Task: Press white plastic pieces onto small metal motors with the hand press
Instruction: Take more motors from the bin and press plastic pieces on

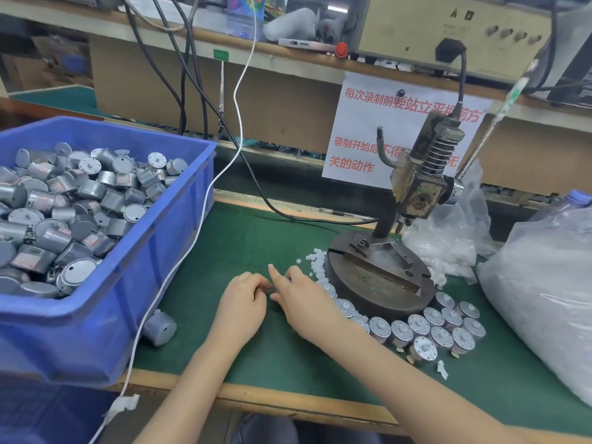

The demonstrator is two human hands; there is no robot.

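just left of the hand press, the left hand curls round a mostly hidden motor; the right hand meets it, grip i cannot tell — best seat a white piece squarely on its shaft first.

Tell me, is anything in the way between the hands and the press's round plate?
Only little things: loose white plastic pieces lie on the mat between the right hand and the press base, hugging its left rim. They are low, so the hand could likely pass over them.
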